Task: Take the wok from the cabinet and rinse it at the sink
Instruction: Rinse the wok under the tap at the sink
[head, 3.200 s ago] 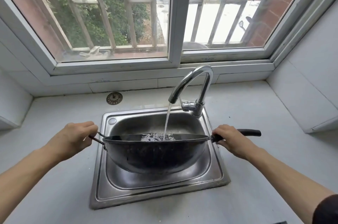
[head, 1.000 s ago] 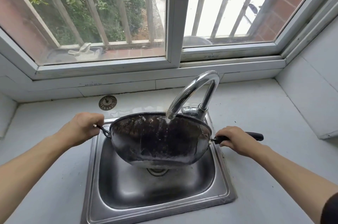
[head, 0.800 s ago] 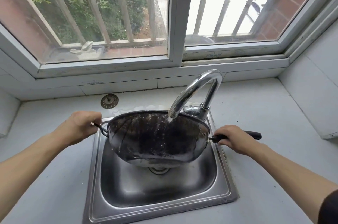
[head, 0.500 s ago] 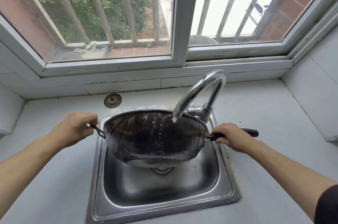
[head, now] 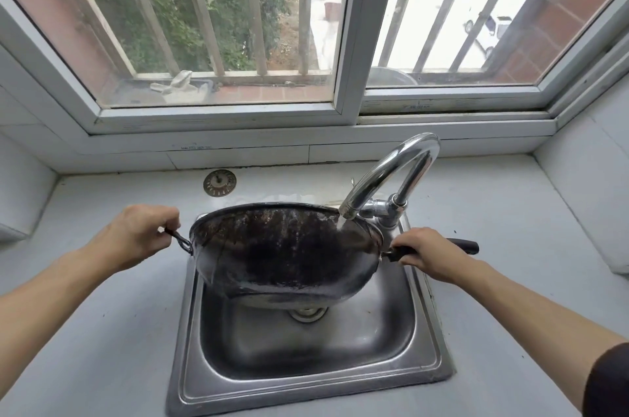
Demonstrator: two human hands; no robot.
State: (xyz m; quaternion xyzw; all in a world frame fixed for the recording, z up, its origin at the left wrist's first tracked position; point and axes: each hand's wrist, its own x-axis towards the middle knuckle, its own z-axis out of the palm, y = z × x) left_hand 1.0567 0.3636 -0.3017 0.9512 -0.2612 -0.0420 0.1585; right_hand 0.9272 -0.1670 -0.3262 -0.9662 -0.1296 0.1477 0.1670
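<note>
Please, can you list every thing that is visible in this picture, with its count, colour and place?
wok: one, black, held tilted over the sink, under the tap's stream
sink: one, steel, set in the counter
tap: one, chrome, behind the sink, water running
drain: one, steel, in the sink bottom, partly hidden by the wok
strainer: one, metal, on the counter behind the sink
counter: one, light grey, around the sink
window: one, white frame, bars outside, above the counter
left hand: grips the wok's loop handle
right hand: grips the wok's long black handle
</note>
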